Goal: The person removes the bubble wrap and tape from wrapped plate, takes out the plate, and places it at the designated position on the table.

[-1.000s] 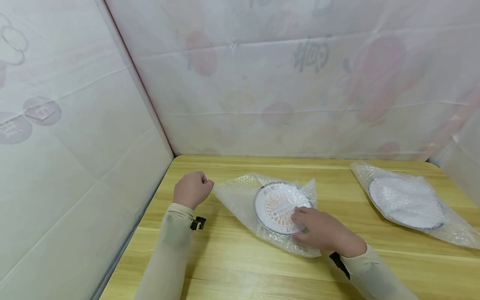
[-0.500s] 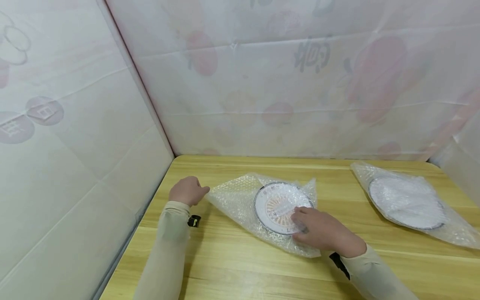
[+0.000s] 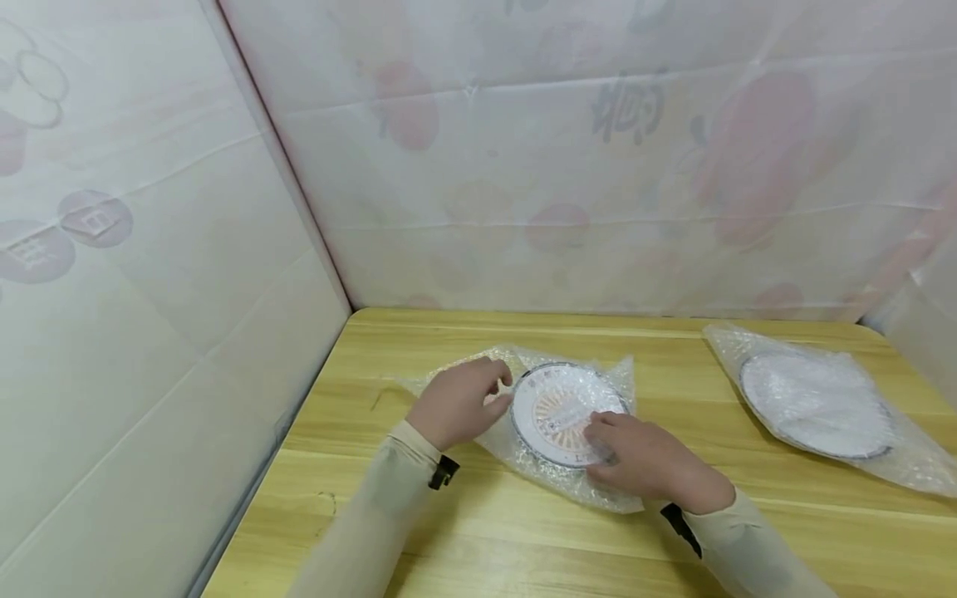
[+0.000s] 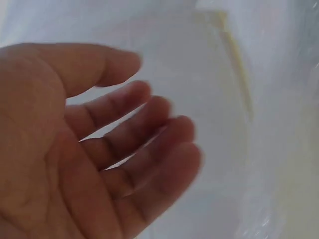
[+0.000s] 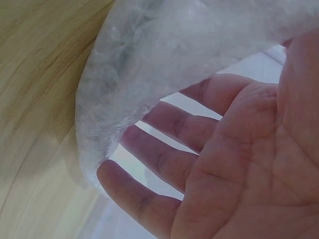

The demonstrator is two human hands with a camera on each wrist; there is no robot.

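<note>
A white plate with a dark patterned rim and a pale orange central design lies on a sheet of bubble wrap on the table. My right hand holds the folded right part of the bubble wrap down over the plate's right side. The right wrist view has those fingers partly behind the wrap. At the plate's left edge, my left hand hovers over the wrap with loosely bent fingers, holding nothing. In the left wrist view its fingers are parted, with the whitish surface beyond them blurred.
A second plate, wrapped in bubble wrap, lies at the table's right side. White printed sheets stand behind and on both sides of the wooden table.
My left hand has let go of the wrap's left corner and moved right to the plate's left edge. The right hand has stayed in place on the wrap.
</note>
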